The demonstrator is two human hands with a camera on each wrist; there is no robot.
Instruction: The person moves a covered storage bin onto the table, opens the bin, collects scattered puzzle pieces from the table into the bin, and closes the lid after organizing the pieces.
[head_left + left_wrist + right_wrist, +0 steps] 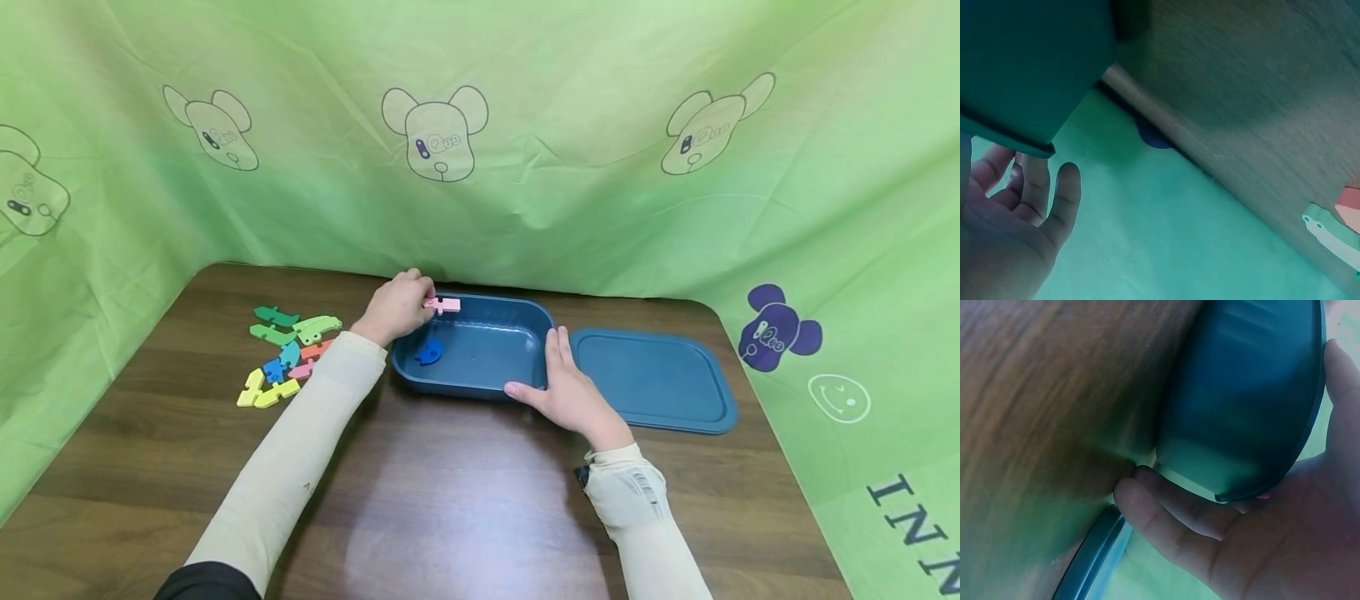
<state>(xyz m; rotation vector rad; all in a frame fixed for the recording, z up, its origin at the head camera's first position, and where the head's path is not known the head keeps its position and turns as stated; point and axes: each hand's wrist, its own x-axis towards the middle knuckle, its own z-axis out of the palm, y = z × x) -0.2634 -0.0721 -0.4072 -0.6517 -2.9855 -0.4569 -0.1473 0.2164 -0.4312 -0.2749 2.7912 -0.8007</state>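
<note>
Though in hand [395,307], pink piece [450,305] rightward

Beyond the far edge of the table [450,500], we read a capital Q on the outlined animal heads [441,162] printed on the green cloth [525,221]; the characters after it are too small for us to tell. By the table's far right corner, a purple head [767,354] bears similar lettering. Outside the right edge, we see a smiley sign [840,398] and, nearer us, large dark letters [917,529], "INN", cut off by the frame. We also make out a small "A" [307,487] on the left sleeve [277,467].
</note>
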